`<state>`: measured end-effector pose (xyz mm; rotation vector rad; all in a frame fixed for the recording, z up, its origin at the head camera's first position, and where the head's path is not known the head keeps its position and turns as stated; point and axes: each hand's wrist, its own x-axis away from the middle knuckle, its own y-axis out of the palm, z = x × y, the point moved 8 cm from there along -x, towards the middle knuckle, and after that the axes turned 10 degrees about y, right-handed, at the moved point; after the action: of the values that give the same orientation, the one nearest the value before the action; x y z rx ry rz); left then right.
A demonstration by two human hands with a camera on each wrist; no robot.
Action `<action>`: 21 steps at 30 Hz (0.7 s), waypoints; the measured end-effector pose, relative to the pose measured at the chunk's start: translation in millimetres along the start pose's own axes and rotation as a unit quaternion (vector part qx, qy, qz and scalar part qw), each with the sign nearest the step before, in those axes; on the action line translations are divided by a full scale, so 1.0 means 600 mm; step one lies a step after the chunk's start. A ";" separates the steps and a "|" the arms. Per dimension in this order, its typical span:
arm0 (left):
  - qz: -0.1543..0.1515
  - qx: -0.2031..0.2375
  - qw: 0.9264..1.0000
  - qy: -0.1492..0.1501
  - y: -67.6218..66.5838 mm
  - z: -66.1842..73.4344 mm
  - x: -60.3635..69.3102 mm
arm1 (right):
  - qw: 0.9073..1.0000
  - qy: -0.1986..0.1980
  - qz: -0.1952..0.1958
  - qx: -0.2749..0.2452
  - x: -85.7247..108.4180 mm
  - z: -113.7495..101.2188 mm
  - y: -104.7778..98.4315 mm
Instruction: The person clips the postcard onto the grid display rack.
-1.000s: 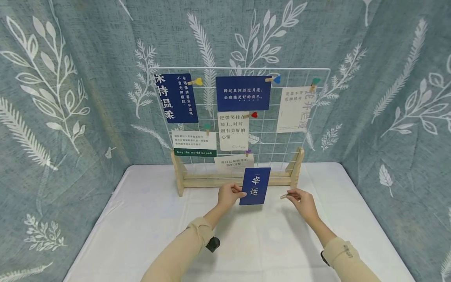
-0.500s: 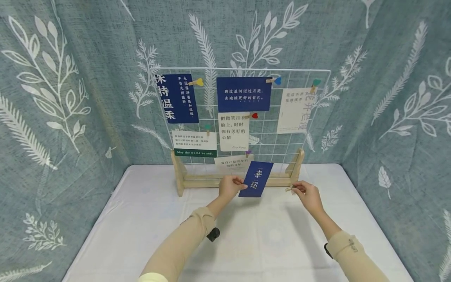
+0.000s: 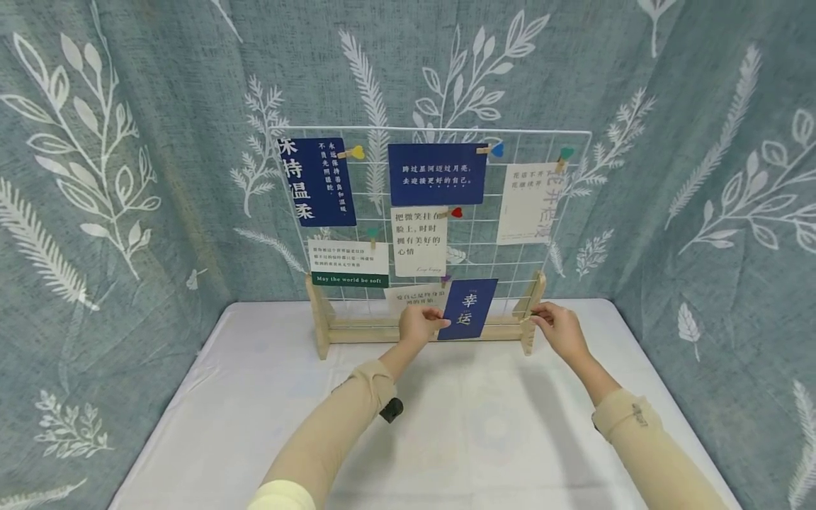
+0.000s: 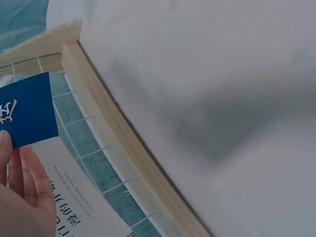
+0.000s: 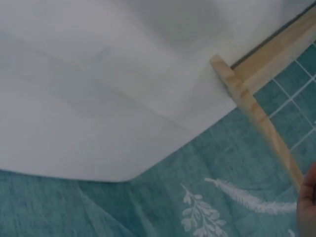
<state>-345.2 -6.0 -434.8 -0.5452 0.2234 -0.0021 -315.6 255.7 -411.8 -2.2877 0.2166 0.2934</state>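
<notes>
My left hand (image 3: 419, 326) pinches a dark blue card (image 3: 470, 310) with pale characters by its left edge. The card is upright and slightly tilted in front of the lower wire grid, covering part of a white card (image 3: 401, 297) clipped there. In the left wrist view the left thumb and fingers (image 4: 39, 182) grip the same blue card (image 4: 29, 108). My right hand (image 3: 562, 331) pinches a small clothespin (image 3: 528, 316), partly hidden by the fingertips, near the stand's right foot. Only the edge of the right hand (image 5: 307, 207) shows in the right wrist view.
A white wire grid (image 3: 474, 244) stands upright in a wooden base (image 3: 363, 334) on the white table (image 3: 459, 425). Several cards hang on it from heart-topped clothespins, including a yellow one (image 3: 357, 152) and a red one (image 3: 456, 212). Patterned curtains (image 3: 159, 177) surround the table.
My left hand has lifted the blue card up and closer to the grid. The right hand, still pinching the clothespin, has moved up and slightly right toward the stand's right foot.
</notes>
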 end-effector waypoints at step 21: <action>0.005 0.008 1.000 -0.014 0.005 0.039 -0.036 | 0.998 0.008 0.066 0.009 -0.063 -0.052 -0.063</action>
<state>-361.7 9.8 -412.0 -0.5282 0.1997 0.0140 -338.0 259.6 -354.2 -2.2634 0.3773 0.3401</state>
